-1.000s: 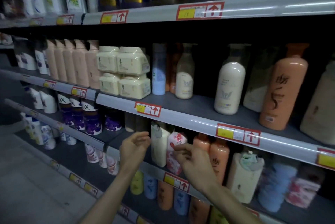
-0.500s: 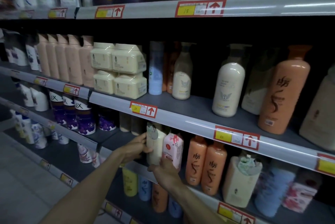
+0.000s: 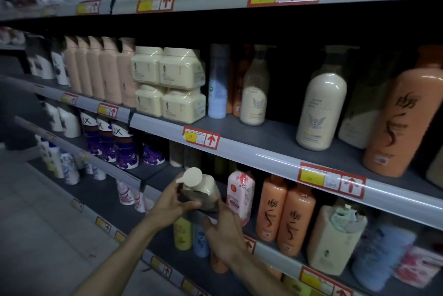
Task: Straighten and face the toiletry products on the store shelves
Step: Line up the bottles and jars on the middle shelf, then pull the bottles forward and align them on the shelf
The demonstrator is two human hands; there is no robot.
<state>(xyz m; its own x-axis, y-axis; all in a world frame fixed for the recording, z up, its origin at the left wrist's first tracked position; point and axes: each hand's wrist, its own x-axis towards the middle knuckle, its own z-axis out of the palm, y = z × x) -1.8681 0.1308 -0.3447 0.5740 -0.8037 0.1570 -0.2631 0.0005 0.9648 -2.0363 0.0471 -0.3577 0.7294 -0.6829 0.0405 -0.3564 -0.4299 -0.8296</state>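
Cream bottle (image 3: 201, 188) now aslant in left hand (image 3: 171, 207)

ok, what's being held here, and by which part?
The pump bottle, tilted: left hand grips its body below the pump; right hand touches its lower side with straight fingers.

1. The cream bottle (image 3: 203, 191) is smooth plastic with a soft sheen, and its cap looks the same.
2. Just right of it, the pink pouch (image 3: 240, 194) is thin plastic film, shiny and slightly creased.
3. Further right of the cream bottle, the orange bottles (image 3: 297, 221) are smooth, glossy plastic.
4. Above and left of it, the cream tubs (image 3: 167, 85) are matt plastic bundled in clear, shiny wrap.
5. Above the cream bottle, the shelf board (image 3: 275, 137) looks like matt, dark painted metal. Its edge strip (image 3: 259, 155) is clear glossy plastic over a paper price tag (image 3: 201, 137).
6. Below and left of it, the floor (image 3: 36, 224) is dull, smooth grey.
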